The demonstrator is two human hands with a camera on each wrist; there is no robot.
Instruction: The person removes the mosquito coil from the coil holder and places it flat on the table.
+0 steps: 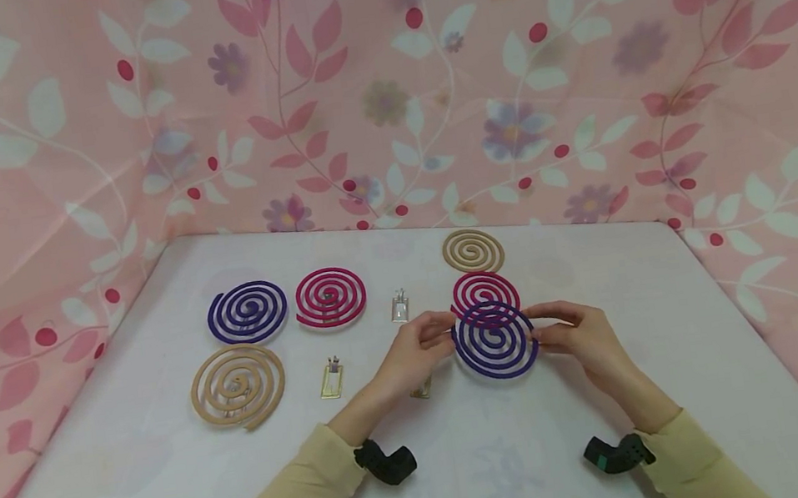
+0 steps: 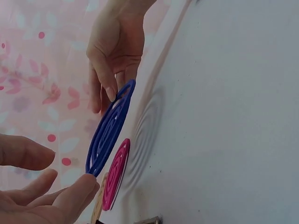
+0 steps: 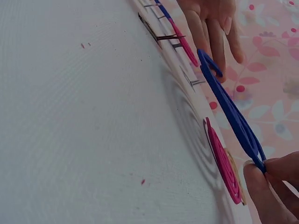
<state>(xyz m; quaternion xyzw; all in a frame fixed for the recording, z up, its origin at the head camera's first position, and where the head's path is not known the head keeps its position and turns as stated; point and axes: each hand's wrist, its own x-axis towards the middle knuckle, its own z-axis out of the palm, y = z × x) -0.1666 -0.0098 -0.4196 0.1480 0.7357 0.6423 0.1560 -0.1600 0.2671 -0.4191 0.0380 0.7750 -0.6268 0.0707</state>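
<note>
Purple coil [image 1: 494, 340] could tip or drop: my left hand [image 1: 413, 355] only touches its rim, fingers loose, so the hold depends on my right hand [image 1: 585, 338], thumb and finger pinching the opposite edge. Coil sits raised between both hands, nearer me than the right-hand pink coil [image 1: 484, 294].

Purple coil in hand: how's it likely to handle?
Probably fairly stiff: the purple coil looks nearly flat while held by its rim. Likely light, given its thin strand and open gaps. Possibly fragile: narrow, unbraced turns.
</note>
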